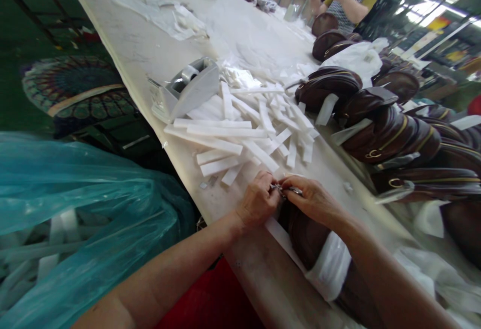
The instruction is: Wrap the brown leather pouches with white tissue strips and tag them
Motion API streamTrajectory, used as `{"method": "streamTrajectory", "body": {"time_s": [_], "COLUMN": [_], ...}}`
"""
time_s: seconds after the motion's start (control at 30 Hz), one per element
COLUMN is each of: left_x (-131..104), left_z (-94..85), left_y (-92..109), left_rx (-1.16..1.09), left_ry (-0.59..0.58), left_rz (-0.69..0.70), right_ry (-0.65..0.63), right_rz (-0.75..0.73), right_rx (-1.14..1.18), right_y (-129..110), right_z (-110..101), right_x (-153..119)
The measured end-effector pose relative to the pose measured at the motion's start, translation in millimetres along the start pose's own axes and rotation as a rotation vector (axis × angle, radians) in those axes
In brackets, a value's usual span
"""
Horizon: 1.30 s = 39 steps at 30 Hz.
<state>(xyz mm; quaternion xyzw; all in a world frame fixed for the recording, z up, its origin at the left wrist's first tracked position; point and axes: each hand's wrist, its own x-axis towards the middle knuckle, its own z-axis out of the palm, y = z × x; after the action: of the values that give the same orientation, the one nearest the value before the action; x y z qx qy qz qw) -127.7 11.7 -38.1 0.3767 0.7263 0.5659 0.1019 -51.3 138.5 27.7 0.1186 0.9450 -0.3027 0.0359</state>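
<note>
My left hand (pixel 259 198) and my right hand (pixel 308 198) meet over the table's near edge, fingers pinched on a small metal clasp (pixel 278 188) between them. Below my right hand lies a dark brown leather bag (pixel 306 236), partly hidden by that hand and forearm. White foam wrap (pixel 332 264) goes around part of the bag, and a white strip shows along its left side. Just beyond my hands, many white foam strips (pixel 225 131) are heaped loosely on the table.
A grey tape dispenser (pixel 193 88) stands left of the strips. Brown bags (pixel 394 136) line the right side. A teal plastic bag (pixel 112 218) holding white strips is at the left, near a patterned round seat (pixel 78 88). Across the table, another person (pixel 349 3) works with both hands.
</note>
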Motion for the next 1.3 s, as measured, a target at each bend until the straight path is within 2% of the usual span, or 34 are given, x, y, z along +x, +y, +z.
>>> {"method": "streamTrajectory", "body": {"time_s": [0.17,0.3,0.43,0.67,0.87,0.97,1.1,1.3], "left_x": [1.0,3.0,4.4,6.4,9.0,10.5,11.5,12.5], "left_z": [1.7,3.2,3.6,6.5,3.4,1.8,0.8,-0.4], "left_y": [0.3,0.6,3.2,2.9,8.6,11.2,11.6,9.2], "left_rx": [-0.104,-0.222,-0.256,-0.38,-0.569,-0.673,-0.773,-0.921], "left_ry": [-0.1,-0.108,-0.14,-0.175,-0.248,-0.268,-0.26,-0.247], "left_rz": [0.029,0.015,-0.08,-0.222,-0.386,-0.469,-0.526,-0.553], "right_ry": [0.051,0.099,0.14,0.122,0.155,0.215,0.274,0.34], "right_rz": [0.043,0.109,0.132,0.214,0.263,0.312,0.286,0.111], "right_rx": [0.111,0.217,0.363,0.505,0.589,0.663,0.547,0.038], "right_y": [4.0,8.7,8.5,2.6,1.8,4.5,11.5,14.5], "right_z": [1.2,3.8,3.4,0.3,-0.2,-0.7,5.0,16.3], "right_x": [-1.3,-2.4,-3.0,-4.8,-4.8,-4.4,-4.8,-6.8]}}
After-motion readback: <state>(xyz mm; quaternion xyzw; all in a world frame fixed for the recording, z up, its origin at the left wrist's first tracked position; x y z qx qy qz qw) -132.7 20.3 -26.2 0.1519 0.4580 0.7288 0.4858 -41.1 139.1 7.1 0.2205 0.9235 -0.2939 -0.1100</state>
